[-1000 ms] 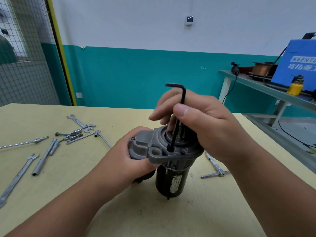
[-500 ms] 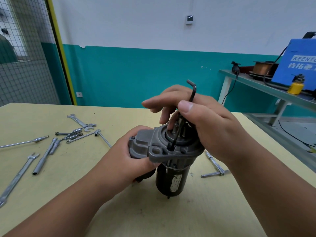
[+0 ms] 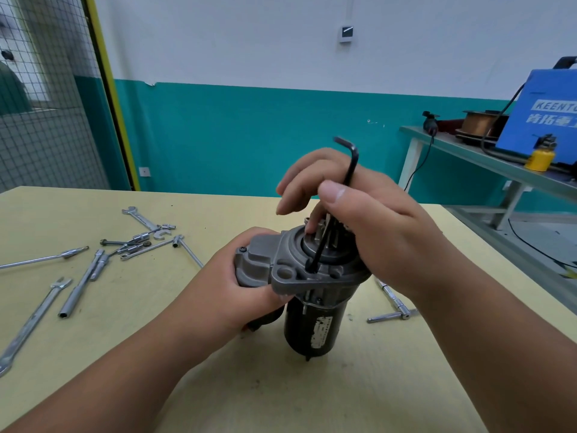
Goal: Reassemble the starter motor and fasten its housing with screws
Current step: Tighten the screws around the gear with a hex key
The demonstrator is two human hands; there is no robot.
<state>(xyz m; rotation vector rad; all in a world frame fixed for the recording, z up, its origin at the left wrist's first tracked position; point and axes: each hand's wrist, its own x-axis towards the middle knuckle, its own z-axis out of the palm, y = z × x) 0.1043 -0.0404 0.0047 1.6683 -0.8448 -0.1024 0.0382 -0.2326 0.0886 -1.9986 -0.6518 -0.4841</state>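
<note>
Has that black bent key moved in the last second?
Yes. The hex key has its tip in the same screw on the starter motor, but its bent top swung right, passing beneath the wall box.

On table [image 3: 312, 389], centre: starter motor [image 3: 312, 320] upright. left hand [image 3: 237, 295] grips its left side; right hand [image 3: 377, 235] sits over its top, pinching hex key [image 3: 351, 170], lower tip in housing flange [image 3: 290, 281] at front. wrenches and sockets [image 3: 93, 260] lie scattered on table, left of motor. 1 hinged bar [image 3: 394, 303] lies right of motor. bench [image 3: 468, 151] at far right rear carries machine box [image 3: 543, 114], wire spool [image 3: 477, 120] left of it, can [image 3: 538, 156] before it.
</note>
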